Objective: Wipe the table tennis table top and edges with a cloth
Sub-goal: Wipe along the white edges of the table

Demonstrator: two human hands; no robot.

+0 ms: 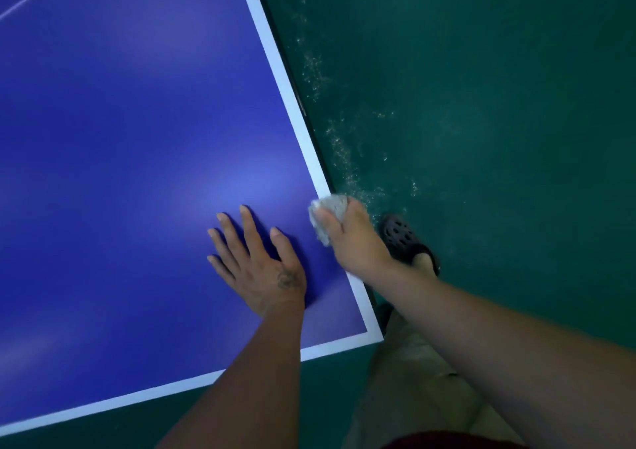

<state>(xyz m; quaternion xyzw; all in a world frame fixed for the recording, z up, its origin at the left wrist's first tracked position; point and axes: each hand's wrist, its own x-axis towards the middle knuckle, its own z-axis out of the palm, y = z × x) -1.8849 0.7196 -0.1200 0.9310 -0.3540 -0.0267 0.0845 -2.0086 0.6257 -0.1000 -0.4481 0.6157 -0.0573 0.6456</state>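
The right hand grips a bunched grey cloth, long axis roughly 12-to-6 o'clock, on the table tennis table's white side edge. The left hand lies flat, fingers spread, at the cloth's 8 o'clock.

A dark green floor fills the view from twelve round to four o'clock, and a strip of it shows again at seven. Pale specks lie scattered on it in a loose band from twelve o'clock down toward the centre. Close to the centre, at four o'clock, a dark clog with round holes points toward eleven. A beige trouser leg sits at five o'clock, dark red fabric at six.
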